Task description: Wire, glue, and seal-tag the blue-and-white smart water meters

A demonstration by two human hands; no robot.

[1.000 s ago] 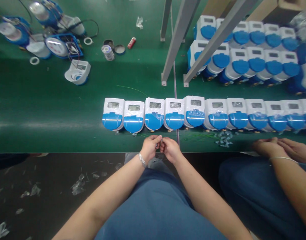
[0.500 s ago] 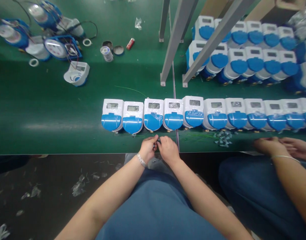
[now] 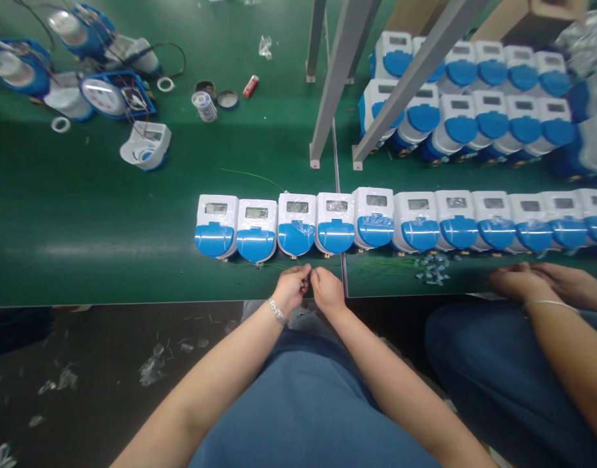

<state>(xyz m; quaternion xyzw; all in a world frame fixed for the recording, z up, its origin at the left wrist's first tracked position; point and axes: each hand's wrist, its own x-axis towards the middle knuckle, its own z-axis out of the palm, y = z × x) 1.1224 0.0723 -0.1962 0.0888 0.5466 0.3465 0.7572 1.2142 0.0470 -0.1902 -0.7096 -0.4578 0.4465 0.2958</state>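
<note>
Green bench (image 3: 84,214) fills the upper view, dark floor (image 3: 84,364) littered with clear plastic scraps below its near edge. Grey metal frame legs (image 3: 334,78) stand on the bench at centre. Behind them, right, a stacked batch of white-and-blue meters (image 3: 478,110). Along the near edge, a touching row of white meters with blue flip lids (image 3: 376,218), each with a small grey display; no digits or brand legible at this range. Far left: opened meters with wires (image 3: 103,94), a loose white cover (image 3: 146,146), white rings, a small tin (image 3: 201,105), a red lighter-like item (image 3: 251,86).

Left hand (image 3: 291,289), bracelet at the wrist, and right hand (image 3: 327,292) meet fingertip to fingertip at the bench edge, just below the third and fourth meters. Both pinch something small between them (image 3: 307,281); too tiny to identify. Thin green wire (image 3: 279,264) lies on the bench just beside the fingers.

Pile of small clear pieces (image 3: 432,270) further right. A neighbouring person's hands (image 3: 536,283) rest at the bench edge, far right.

Against half a second ago: hands sit in almost the same place, pinch unchanged; the row is undisturbed; the view has shifted slightly.
</note>
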